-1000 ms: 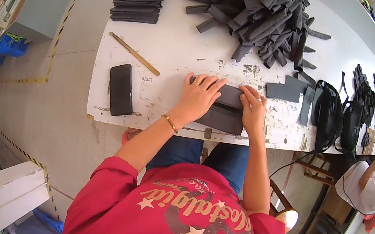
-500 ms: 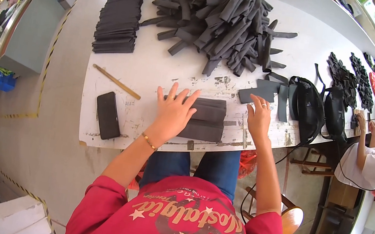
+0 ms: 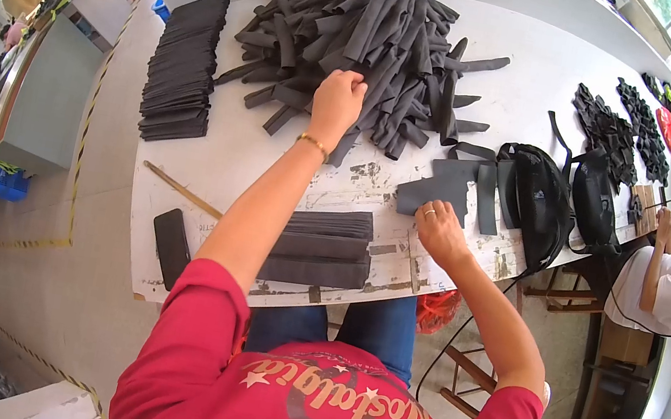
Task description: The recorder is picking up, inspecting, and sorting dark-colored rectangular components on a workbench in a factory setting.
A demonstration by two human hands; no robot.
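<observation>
My left hand [image 3: 339, 102] reaches across the white table to the front of a large heap of dark grey fabric strips [image 3: 391, 49]. Its fingers are closed on a strip there, though the fingertips are partly hidden. My right hand [image 3: 442, 231] rests by the near edge of a flat dark grey piece [image 3: 437, 193], fingers curled in; whatever they may hold is hidden. Between my arms, near the table's front edge, lies a stack of folded dark strips [image 3: 320, 247], with my left forearm passing over its left end. A long neat row of strips [image 3: 184, 66] lies left of the heap.
A wooden stick [image 3: 182, 188] and a black phone [image 3: 170, 245] lie at the left front of the table [image 3: 273, 154]. To the right are black bags [image 3: 538, 205] and small dark bundles [image 3: 605, 131]. Another person [image 3: 668, 282] works at the right end. A stool [image 3: 472, 377] stands below.
My left hand has left the folded stack and moved forward to the heap, closing there. My right hand has shifted slightly left and down, its fingers more curled. The whole view has shifted a little.
</observation>
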